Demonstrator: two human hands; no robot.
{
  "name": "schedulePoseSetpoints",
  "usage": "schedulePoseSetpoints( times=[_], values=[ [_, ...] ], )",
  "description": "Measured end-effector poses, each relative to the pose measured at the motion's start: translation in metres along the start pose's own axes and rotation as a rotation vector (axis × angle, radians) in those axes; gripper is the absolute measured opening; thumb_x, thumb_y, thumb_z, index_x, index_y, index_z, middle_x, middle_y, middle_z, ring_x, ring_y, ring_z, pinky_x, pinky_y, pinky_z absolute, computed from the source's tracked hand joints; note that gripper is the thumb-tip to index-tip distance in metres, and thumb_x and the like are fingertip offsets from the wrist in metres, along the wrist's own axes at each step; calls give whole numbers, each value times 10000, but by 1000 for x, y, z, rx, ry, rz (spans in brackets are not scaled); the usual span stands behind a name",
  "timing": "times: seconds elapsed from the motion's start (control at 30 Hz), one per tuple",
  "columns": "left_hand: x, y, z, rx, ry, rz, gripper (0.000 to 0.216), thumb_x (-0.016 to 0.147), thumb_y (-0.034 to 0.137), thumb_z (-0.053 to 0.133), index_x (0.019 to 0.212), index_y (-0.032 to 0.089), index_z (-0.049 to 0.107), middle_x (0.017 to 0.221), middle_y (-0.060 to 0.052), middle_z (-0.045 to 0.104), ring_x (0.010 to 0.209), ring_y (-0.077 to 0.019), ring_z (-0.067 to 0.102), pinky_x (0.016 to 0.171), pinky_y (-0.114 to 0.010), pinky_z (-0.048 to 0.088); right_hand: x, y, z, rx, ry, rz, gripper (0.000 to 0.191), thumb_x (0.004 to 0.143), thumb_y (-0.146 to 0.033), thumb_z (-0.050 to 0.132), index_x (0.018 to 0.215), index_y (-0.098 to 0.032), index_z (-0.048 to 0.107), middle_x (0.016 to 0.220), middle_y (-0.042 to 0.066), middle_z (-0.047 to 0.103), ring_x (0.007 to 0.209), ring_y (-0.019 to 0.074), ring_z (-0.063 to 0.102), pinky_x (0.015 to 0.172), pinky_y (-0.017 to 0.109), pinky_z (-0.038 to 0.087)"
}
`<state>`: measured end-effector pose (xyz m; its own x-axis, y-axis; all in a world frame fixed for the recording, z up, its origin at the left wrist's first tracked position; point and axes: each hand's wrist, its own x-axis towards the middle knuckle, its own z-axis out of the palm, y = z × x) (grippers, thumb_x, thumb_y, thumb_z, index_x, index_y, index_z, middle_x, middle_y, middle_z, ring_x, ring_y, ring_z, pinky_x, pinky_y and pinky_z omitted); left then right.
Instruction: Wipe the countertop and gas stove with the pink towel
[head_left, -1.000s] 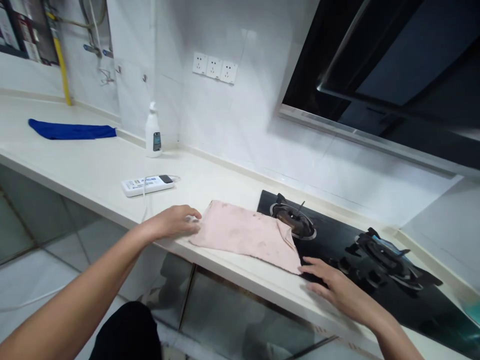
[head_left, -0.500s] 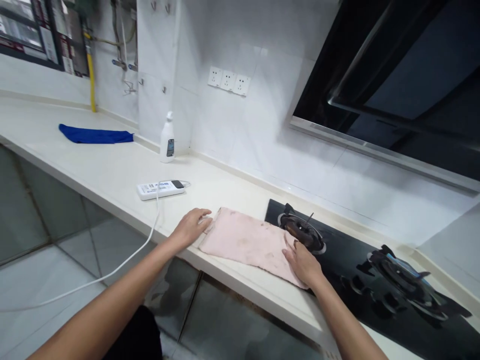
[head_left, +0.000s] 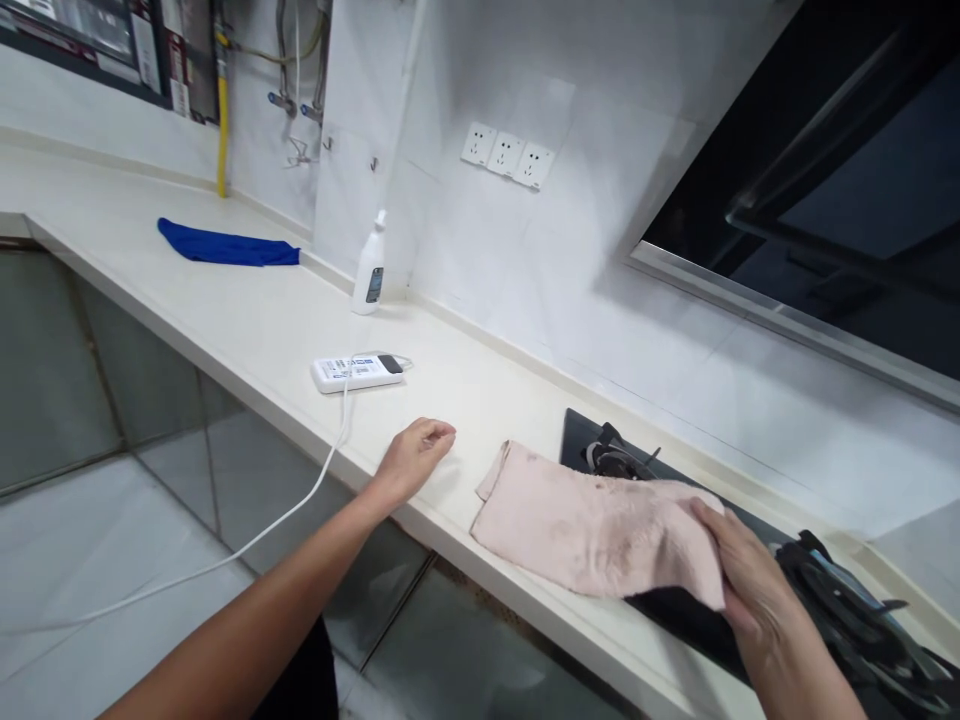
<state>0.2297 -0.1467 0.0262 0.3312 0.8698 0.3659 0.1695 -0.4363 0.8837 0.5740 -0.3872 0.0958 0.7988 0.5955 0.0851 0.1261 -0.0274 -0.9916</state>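
Observation:
A stained pink cloth (head_left: pixel 585 525) lies across the white counter (head_left: pixel 247 330) edge and the left end of the black gas hob (head_left: pixel 675 605). My right hand (head_left: pixel 750 585) grips the cloth's right end, lifted over the hob. My left hand (head_left: pixel 416 460) rests on the counter to the left of the cloth, fingers loosely curled, holding nothing and apart from the cloth. The left burner (head_left: pixel 619 460) shows just behind the cloth.
A white power strip (head_left: pixel 356 372) with a cable hanging over the counter edge lies behind my left hand. A white spray bottle (head_left: pixel 370 270) stands against the tiled wall, and a blue cloth (head_left: pixel 229 245) lies further left. The right burner (head_left: pixel 855 595) and a black range hood (head_left: pixel 840 170) are at right.
My right hand took hold of the pink cloth's right end and pulled it right onto the hob. My left hand let the cloth's left edge go and stayed on the counter.

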Motion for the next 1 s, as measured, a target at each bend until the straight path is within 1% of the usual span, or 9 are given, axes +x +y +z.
schedulePoseSetpoints(
  times=[0.07, 0.2, 0.3, 0.43, 0.53, 0.7, 0.8, 0.9, 1.0],
  values=[
    [0, 0, 1, 1, 8, 7, 305, 892, 457, 559, 973, 225, 739, 1095, -74, 756, 1044, -252, 698, 949, -374, 569, -6, -15, 33, -8, -160, -72, 454, 781, -562, 805, 1062, -269, 600, 1050, 54, 748, 929, 227, 740, 735, 313, 648],
    [0, -2, 1, 20, 33, 34, 288, 904, 437, 551, 952, 219, 733, 1068, -77, 753, 1010, -244, 699, 942, -374, 567, -21, -27, 93, -60, -481, -162, 617, 819, -641, 780, 1266, -295, 533, 1404, 105, 612, 1067, 250, 720, 800, 400, 650],
    [-1, -6, 1, 28, 53, 49, 277, 912, 423, 546, 932, 216, 728, 1060, -77, 749, 991, -238, 699, 946, -373, 568, -21, -22, 102, -106, -453, -254, 657, 818, -696, 757, 1268, -277, 525, 1507, 146, 507, 1165, 288, 692, 861, 445, 634],
    [-2, -9, 4, 54, 77, 54, 266, 913, 406, 537, 951, 223, 726, 1074, -80, 738, 993, -241, 699, 962, -386, 564, -8, -5, 66, -340, -333, -372, 606, 878, -718, 650, 1251, -247, 569, 1370, 142, 620, 1183, 302, 674, 994, 488, 579],
    [-3, 6, 16, 102, 23, 129, 290, 918, 385, 523, 1009, 216, 741, 1151, -101, 736, 1102, -265, 690, 1043, -423, 527, -7, 23, 25, -611, -306, -458, 519, 941, -677, 556, 1234, -254, 628, 1302, 122, 676, 1231, 302, 648, 1127, 509, 489],
    [4, 69, 71, 270, -419, 206, 472, 955, 501, 521, 1278, 233, 736, 1472, -124, 646, 1432, -336, 528, 1253, -556, 320, -12, 104, -27, -948, -194, -516, 594, 943, -676, 424, 1274, -264, 695, 1433, 132, 651, 1392, 351, 566, 1204, 581, 409],
    [9, 97, 119, 434, -685, 167, 772, 930, 678, 529, 1574, 252, 522, 1746, -153, 276, 1627, -415, 172, 1283, -704, 60, -7, 145, -43, -1137, -175, -510, 679, 933, -701, 389, 1426, -311, 646, 1570, 93, 560, 1480, 380, 485, 1192, 648, 401],
    [3, 99, 153, 572, -831, 148, 944, 901, 777, 503, 1685, 290, 308, 1787, -128, 46, 1632, -457, -48, 1232, -773, -77, 2, 164, -49, -1227, -219, -508, 701, 944, -715, 387, 1507, -348, 588, 1636, 54, 481, 1521, 382, 431, 1179, 663, 411],
    [-13, 87, 148, 612, -843, 192, 910, 920, 811, 417, 1683, 328, 304, 1790, -97, 56, 1626, -466, -65, 1221, -779, -102, 3, 166, -51, -1220, -215, -513, 700, 941, -725, 390, 1505, -365, 593, 1636, 45, 478, 1514, 392, 438, 1155, 663, 438]
  ],
)
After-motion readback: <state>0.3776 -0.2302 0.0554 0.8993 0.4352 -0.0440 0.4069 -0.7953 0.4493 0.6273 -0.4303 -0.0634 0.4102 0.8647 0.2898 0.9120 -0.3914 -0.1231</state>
